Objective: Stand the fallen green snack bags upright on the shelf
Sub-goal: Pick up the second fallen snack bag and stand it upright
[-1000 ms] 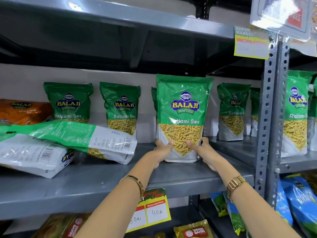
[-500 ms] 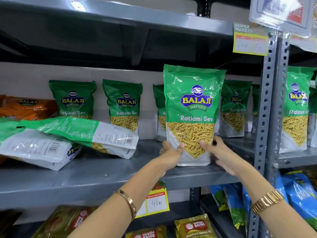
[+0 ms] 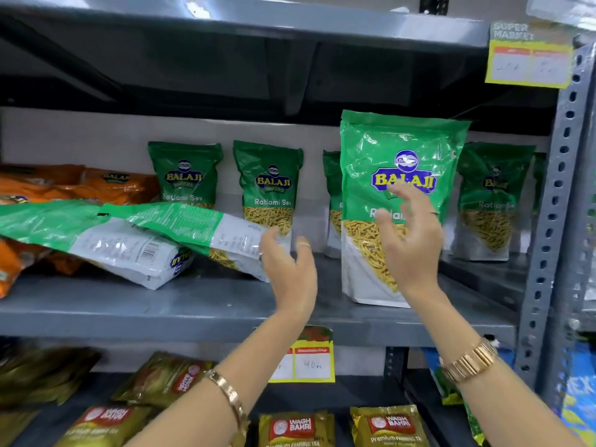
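Head view: a grey metal shop shelf [image 3: 180,304] spans the scene, with another grey shelf board above it and a perforated upright post [image 3: 554,221] at the right. A yellow price tag [image 3: 311,361] hangs from the front edge of the shelf, and a second one sits at the upper right by the post.

At the near right of the shelf, one green snack bag [image 3: 387,175] stands upright on its base close to the front edge. Farther back along the wall stand more green bags [image 3: 269,188] of the same kind, upright in a row. On the left, two fallen green bags [image 3: 145,233] lie flat, one overlapping the other, their printed backs turned up. Orange bags [image 3: 74,185] lie behind and beneath them at the far left.

The left hand [image 3: 290,269] is released, fingers spread and loosely curved, held in the air between the fallen bags and the upright front bag; its fingertips are just beside the end of the upper fallen bag, and whether they touch it cannot be told. The right hand [image 3: 411,240] is also released, fingers apart, raised in front of the standing front bag and grasping nothing. Both wrists wear gold bracelets.

On the lower shelf lie gold tea packets [image 3: 295,427] with red labels.
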`<state>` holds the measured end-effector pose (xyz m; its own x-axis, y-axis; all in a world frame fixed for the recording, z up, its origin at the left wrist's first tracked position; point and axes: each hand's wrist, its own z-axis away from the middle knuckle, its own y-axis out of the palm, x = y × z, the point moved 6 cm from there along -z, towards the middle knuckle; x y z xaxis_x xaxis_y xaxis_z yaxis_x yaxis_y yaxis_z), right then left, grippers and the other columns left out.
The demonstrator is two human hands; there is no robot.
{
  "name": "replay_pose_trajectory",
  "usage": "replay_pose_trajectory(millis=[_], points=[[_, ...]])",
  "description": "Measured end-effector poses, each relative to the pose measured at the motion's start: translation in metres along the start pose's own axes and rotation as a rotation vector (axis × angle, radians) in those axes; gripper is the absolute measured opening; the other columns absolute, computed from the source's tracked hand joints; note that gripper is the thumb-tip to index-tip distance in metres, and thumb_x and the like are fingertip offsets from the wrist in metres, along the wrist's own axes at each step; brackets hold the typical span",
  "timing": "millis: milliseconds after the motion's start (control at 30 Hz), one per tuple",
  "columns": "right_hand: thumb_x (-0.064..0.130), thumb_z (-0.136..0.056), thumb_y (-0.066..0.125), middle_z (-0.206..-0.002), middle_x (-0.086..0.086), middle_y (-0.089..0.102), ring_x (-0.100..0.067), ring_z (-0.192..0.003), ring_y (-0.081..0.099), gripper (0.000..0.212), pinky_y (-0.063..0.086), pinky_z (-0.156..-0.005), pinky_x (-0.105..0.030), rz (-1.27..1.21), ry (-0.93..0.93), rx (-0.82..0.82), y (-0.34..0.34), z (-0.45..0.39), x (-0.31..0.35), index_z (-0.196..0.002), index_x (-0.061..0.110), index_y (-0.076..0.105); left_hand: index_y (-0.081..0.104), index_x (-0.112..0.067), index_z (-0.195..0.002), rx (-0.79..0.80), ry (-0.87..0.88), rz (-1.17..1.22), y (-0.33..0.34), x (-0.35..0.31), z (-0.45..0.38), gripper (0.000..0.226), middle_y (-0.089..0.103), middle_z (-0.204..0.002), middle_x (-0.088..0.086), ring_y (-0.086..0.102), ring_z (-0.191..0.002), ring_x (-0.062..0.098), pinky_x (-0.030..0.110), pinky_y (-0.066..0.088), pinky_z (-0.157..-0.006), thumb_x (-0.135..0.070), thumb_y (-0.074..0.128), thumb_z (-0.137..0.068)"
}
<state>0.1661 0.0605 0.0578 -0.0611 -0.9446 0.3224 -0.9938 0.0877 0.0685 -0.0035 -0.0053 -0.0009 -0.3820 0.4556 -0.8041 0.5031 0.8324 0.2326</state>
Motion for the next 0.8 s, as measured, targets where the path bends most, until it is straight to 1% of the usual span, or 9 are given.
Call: replay_pose_trajectory(millis=[67, 100, 200, 300, 433, 567, 633, 733, 800], points=[[0.014, -0.082, 0.053, -0.121, -0.007, 0.059, -0.020, -0.117, 0.053, 0.032, 0.044, -0.101, -0.042, -0.020, -0.011, 0.079, 0.026, -0.001, 0.008, -0.113, 0.008, 0.058, 0.036, -0.009, -0.130, -0.117, 0.009, 0.026, -0.022, -0.006, -0.009, 0.044, 0.040, -0.135, 0.009, 0.038, -0.107, 0.013, -0.002, 0.028, -0.073, -0.011, 0.049, -0.089], [0.015, -0.082, 0.052, -0.123, -0.009, 0.059, -0.021, -0.117, 0.053, 0.032, 0.044, -0.100, -0.043, -0.029, -0.009, 0.133, 0.040, -0.001, 0.010, -0.113, 0.008, 0.059, 0.035, -0.008, -0.131, -0.165, 0.002, 0.031, -0.032, -0.007, -0.014, 0.045, 0.039, -0.135, 0.010, 0.039, -0.109, 0.015, -0.002, 0.029, -0.074, -0.010, 0.050, -0.088], [0.017, -0.083, 0.053, -0.124, -0.011, 0.059, -0.025, -0.116, 0.054, 0.033, 0.043, -0.100, -0.038, -0.043, 0.010, 0.337, 0.088, 0.001, 0.013, -0.115, 0.009, 0.058, 0.031, -0.008, -0.133, -0.273, -0.086, 0.042, -0.062, -0.002, -0.025, 0.049, 0.035, -0.139, 0.011, 0.039, -0.119, 0.024, 0.022, 0.035, -0.088, -0.010, 0.051, -0.087], [0.019, -0.086, 0.055, -0.128, -0.011, 0.057, -0.025, -0.117, 0.052, 0.036, 0.037, -0.094, -0.028, 0.031, 0.011, 0.513, 0.136, 0.004, 0.010, -0.121, 0.009, 0.055, 0.028, -0.007, -0.133, -0.334, -0.218, 0.091, -0.087, 0.010, -0.034, 0.054, 0.032, -0.142, 0.014, 0.041, -0.118, 0.027, 0.027, 0.034, -0.087, -0.012, 0.054, -0.086], [0.026, -0.089, 0.051, -0.139, -0.009, 0.047, -0.025, -0.126, 0.044, 0.045, 0.035, -0.101, -0.035, 0.066, 0.088, 0.689, 0.184, 0.006, -0.001, -0.132, 0.014, 0.044, 0.025, -0.012, -0.136, -0.306, -0.403, 0.168, -0.102, 0.028, -0.044, 0.067, 0.029, -0.144, 0.012, 0.038, -0.105, 0.020, 0.029, 0.032, -0.090, -0.019, 0.063, -0.082], [0.031, -0.093, 0.044, -0.145, -0.010, 0.042, -0.025, -0.131, 0.039, 0.050, 0.030, -0.104, -0.034, -0.007, 0.280, 0.779, 0.216, 0.012, -0.011, -0.138, 0.013, 0.036, 0.028, -0.008, -0.137, -0.236, -0.510, 0.132, -0.108, 0.047, -0.058, 0.077, 0.034, -0.144, 0.013, 0.036, -0.128, 0.028, 0.037, 0.031, -0.106, -0.034, 0.069, -0.077], [0.036, -0.095, 0.036, -0.140, -0.013, 0.047, -0.028, -0.126, 0.044, 0.047, 0.034, -0.106, -0.041, 0.026, 0.383, 0.854, 0.232, 0.021, -0.019, -0.134, 0.010, 0.041, 0.031, -0.005, -0.135, -0.161, -0.582, 0.107, -0.105, 0.058, -0.066, 0.080, 0.038, -0.143, 0.014, 0.039, -0.129, 0.031, 0.038, 0.034, -0.103, -0.044, 0.067, -0.075], [0.041, -0.096, 0.030, -0.114, -0.017, 0.063, -0.031, -0.105, 0.057, 0.048, 0.043, -0.098, -0.047, 0.092, 0.452, 0.975, 0.241, 0.031, -0.027, -0.114, 0.006, 0.058, 0.031, -0.005, -0.136, -0.052, -0.631, 0.135, -0.098, 0.069, -0.078, 0.086, 0.040, -0.142, 0.010, 0.044, -0.124, 0.032, 0.033, 0.037, -0.093, -0.051, 0.066, -0.072], [0.040, -0.096, 0.031, -0.122, -0.020, 0.061, -0.033, -0.111, 0.055, 0.049, 0.041, -0.101, -0.048, 0.096, 0.465, 0.982, 0.243, 0.031, -0.028, -0.117, 0.004, 0.058, 0.028, -0.004, -0.138, -0.024, -0.611, 0.154, -0.096, 0.075, -0.090, 0.091, 0.038, -0.143, 0.008, 0.043, -0.124, 0.030, 0.034, 0.037, -0.099, -0.049, 0.068, -0.071]])
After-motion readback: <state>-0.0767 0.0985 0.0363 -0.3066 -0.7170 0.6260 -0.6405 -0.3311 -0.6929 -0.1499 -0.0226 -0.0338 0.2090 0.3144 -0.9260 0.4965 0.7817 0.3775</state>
